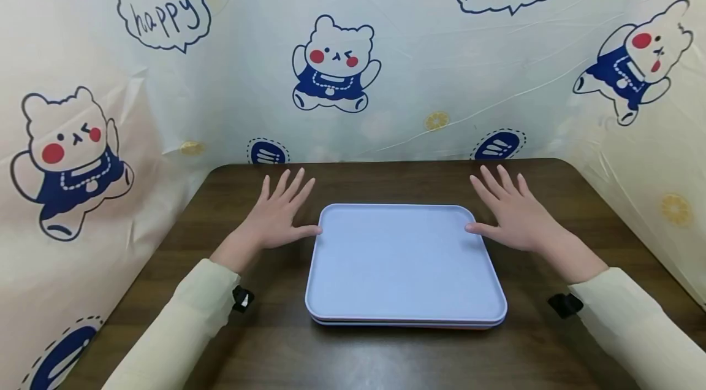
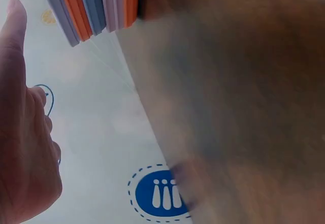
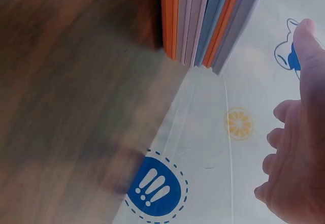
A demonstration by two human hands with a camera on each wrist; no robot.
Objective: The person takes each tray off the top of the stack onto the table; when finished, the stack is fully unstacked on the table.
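A stack of shallow rectangular trays lies on the table, its top a pale lavender-blue tray point(image 1: 405, 264). Seen edge-on in the left wrist view, the stacked trays point(image 2: 91, 8) show orange, blue and lilac rims; the right wrist view gives the same layers of trays point(image 3: 203, 23). My left hand point(image 1: 278, 212) is spread beside the stack's left edge, thumb pointing at the rim. On the opposite side my right hand point(image 1: 513, 212) has its fingers spread too, thumb at the right rim. Whether either thumb touches the tray I cannot tell. Neither hand holds anything.
The brown wooden table point(image 1: 375, 359) has rounded far corners. A pale curtain point(image 1: 408, 71) printed with bears and "happy" bubbles stands behind the table and along both sides. Black wrist devices show at the left cuff point(image 1: 212, 282) and the right cuff point(image 1: 598, 289).
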